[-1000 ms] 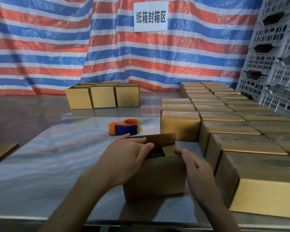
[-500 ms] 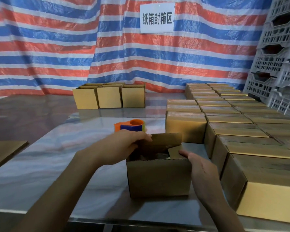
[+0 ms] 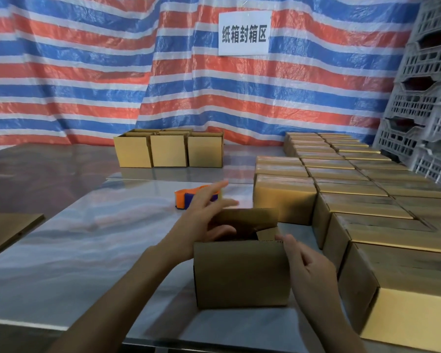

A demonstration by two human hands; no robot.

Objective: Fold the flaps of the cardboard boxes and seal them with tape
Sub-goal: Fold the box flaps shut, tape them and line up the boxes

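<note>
A small brown cardboard box (image 3: 241, 273) stands on the steel table, its top open and its far flap raised. My left hand (image 3: 204, 217) hovers over the box's left side with fingers spread and straight, thumb down by the opening. My right hand (image 3: 307, 263) rests against the box's right edge, fingers touching the near right corner of the rim. An orange and blue tape dispenser (image 3: 189, 198) lies on the table behind my left hand, partly hidden by its fingers.
Rows of sealed boxes (image 3: 362, 205) fill the table's right side, close to my right hand. Three open boxes (image 3: 168, 150) stand at the back. Flat cardboard (image 3: 8, 229) lies at the left. Grey plastic crates (image 3: 425, 98) are stacked far right. A striped tarp hangs behind.
My left hand has lifted off the box's far left rim and opened its fingers toward the tape dispenser. The right hand stays at the right edge.
</note>
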